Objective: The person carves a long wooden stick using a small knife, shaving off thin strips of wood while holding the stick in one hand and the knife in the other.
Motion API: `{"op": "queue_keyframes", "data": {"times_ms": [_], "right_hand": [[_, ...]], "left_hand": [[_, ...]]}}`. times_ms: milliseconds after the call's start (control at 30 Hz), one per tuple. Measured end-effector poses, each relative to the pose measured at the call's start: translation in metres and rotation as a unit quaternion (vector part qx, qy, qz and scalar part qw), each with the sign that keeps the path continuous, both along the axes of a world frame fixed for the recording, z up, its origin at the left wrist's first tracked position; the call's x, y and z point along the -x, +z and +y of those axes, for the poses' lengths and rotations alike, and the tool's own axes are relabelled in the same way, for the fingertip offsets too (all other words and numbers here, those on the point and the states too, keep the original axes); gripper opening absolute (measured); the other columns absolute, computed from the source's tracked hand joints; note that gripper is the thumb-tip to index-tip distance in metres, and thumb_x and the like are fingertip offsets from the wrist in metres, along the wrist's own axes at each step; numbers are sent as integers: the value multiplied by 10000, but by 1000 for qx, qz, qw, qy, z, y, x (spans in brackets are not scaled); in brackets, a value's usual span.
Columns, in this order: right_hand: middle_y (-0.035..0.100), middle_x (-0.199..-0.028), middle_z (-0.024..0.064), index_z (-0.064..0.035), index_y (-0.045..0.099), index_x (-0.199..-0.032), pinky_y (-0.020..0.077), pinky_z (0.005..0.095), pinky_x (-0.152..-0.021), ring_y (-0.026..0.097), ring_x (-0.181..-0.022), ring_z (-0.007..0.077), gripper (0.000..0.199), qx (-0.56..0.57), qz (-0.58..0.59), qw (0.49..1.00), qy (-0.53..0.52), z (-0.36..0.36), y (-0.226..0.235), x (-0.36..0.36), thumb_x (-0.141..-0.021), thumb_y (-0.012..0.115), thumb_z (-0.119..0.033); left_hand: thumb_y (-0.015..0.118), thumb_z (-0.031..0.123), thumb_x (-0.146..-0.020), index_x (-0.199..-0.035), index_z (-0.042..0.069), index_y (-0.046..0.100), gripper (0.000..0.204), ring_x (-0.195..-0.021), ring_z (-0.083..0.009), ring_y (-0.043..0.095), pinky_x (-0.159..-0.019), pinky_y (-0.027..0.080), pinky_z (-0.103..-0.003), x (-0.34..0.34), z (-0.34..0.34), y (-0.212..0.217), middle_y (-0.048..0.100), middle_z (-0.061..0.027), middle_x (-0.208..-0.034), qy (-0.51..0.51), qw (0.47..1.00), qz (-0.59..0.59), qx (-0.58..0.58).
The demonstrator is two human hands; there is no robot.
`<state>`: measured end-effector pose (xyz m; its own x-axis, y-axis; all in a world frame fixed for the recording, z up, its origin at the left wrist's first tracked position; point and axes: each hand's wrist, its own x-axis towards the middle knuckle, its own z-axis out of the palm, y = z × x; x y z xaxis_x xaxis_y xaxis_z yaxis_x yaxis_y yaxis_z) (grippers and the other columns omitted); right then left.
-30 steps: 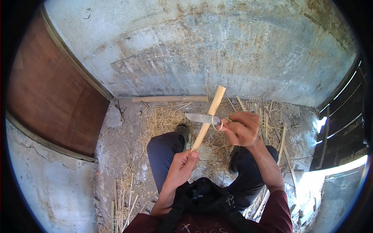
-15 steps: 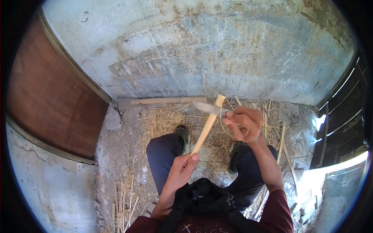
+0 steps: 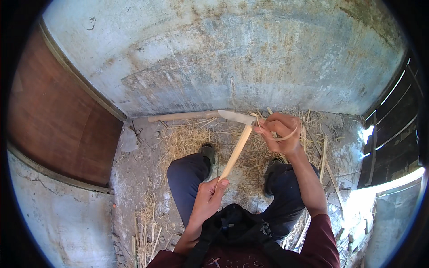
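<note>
My left hand (image 3: 208, 201) is wrapped around the lower end of a pale wooden stick (image 3: 236, 152), thumb pressed along its side, and holds it slanting up and away from my lap. The stick rises over my left knee (image 3: 187, 172) and its top end meets the blade of the knife (image 3: 237, 117), right under the metal.

My right hand (image 3: 279, 134) is curled tight around the knife's handle, which is hidden inside my fist; the blade sticks out to the left, lying almost level, its point toward the foot of the wall (image 3: 232, 58). The edge sits against the tip of the stick. A thin curl of shaved wood (image 3: 288, 135) loops over the back of my right hand, and I cannot tell whether it hangs from the stick or lies loose.

I am sitting with both legs in dark trousers stretched forward, shoes (image 3: 208, 152) planted in the straw (image 3: 187, 138) that covers the ground in front of me. Behind the knife, a longer round pole (image 3: 183, 117) lies on the ground along the foot of the stained wall. More split strips of wood (image 3: 324, 154) lie in the straw to my right, near the slatted gate (image 3: 393, 116). A brown wooden door (image 3: 53, 120) stands to my left. A black bag strap (image 3: 232, 223) crosses my chest.
</note>
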<state>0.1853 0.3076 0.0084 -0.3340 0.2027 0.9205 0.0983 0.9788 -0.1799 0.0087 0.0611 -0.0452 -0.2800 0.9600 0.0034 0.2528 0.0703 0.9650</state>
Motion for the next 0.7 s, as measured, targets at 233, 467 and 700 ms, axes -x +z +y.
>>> {"op": "queue_keyframes", "data": {"times_ms": [233,467,700], "right_hand": [[698,-738,99,-39,722,-847,466,303,-525,623,-578,152,134,98,40,989,-100,27,-9,-5,-903,829,-96],[750,-844,24,-36,698,-970,440,235,-634,570,-747,32,123,371,149,910,-114,67,-12,-42,-1023,749,-135],[770,-839,79,-12,671,-965,490,263,-581,650,-667,77,182,237,89,967,-20,2,-9,-2,-990,795,-144]], "left_hand": [[577,323,-1144,-874,-18,605,436,-582,-77,328,-501,290,-348,8,-4,-2,352,3,-602,-11,1000,-3,9],[578,318,-1145,-874,-17,597,432,-584,-68,333,-502,286,-344,9,-13,-1,360,13,-606,2,1000,-1,14],[548,311,-1156,-895,-5,589,413,-604,-73,359,-527,309,-331,5,0,3,405,9,-634,15,1000,0,-1]]}}
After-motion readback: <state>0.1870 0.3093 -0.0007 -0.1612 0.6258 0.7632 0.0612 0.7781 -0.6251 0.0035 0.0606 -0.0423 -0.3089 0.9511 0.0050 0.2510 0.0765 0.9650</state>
